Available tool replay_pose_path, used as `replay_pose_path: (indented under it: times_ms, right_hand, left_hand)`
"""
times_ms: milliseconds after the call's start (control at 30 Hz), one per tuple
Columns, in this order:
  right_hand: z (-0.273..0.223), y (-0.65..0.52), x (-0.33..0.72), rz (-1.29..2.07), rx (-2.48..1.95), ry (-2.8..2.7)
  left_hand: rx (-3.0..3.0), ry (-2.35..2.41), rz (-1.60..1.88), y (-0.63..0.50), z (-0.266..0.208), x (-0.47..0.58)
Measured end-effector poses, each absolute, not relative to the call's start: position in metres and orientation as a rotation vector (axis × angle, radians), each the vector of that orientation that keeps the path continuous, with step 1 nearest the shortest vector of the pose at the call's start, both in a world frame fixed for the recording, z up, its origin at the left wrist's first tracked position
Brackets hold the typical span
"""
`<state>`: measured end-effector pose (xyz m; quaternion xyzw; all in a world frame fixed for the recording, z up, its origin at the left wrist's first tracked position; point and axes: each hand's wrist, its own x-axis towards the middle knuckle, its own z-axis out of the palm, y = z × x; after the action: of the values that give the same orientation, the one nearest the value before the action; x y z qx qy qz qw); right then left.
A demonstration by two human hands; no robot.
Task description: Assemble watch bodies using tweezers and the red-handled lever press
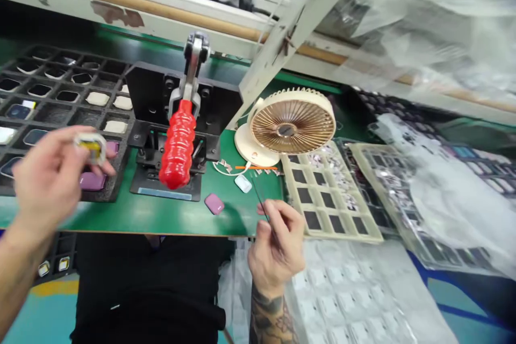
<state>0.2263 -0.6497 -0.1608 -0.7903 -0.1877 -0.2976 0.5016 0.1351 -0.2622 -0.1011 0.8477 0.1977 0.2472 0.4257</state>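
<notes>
In my left hand (52, 177), at the left, a small white-rimmed housing (92, 148) with a yellow part inside is held between thumb and fingers. That hand is over the near edge of a dark compartment tray (52, 113), close to purple pieces (92, 181). My right hand (278, 244) is closed round thin dark tweezers (260, 196), whose tips point up and away over the green bench. Near those tips lies a pale blue-white rounded piece (243, 183). A purple rounded cover (214, 203) rests on the bench farther left.
A toggle clamp press with a red handle (178, 145) stands mid-bench. Right of it are a beige fan (292, 121), an orange stick (256, 167) and a cream compartment tray (296, 188) with small parts. Plastic bags hang at upper right. A shelf post (286, 37) slants behind the fan.
</notes>
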Motion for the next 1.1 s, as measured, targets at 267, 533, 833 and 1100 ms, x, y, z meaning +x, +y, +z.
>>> replay_pose_path:
  times_ms: [267, 533, 833, 1100]
  right_hand:
    - [-0.158, -0.568, 0.215, -0.331, -1.282, -0.547]
    - [-0.188, -0.549, 0.207, -0.366, -1.473, -0.499]
    - [-0.186, -0.549, 0.209, -0.316, -1.504, -0.517]
    - [-0.164, -0.552, 0.216, -0.457, -1.406, -0.531]
  left_hand:
    - [1.256, 0.255, 0.292, -0.398, -0.153, 0.141]
    - [1.260, 0.246, 0.312, -0.396, -0.158, 0.141]
    - [1.267, 0.255, 0.313, -0.396, -0.159, 0.141]
    - [1.379, 0.284, 0.282, -0.393, -0.158, 0.133]
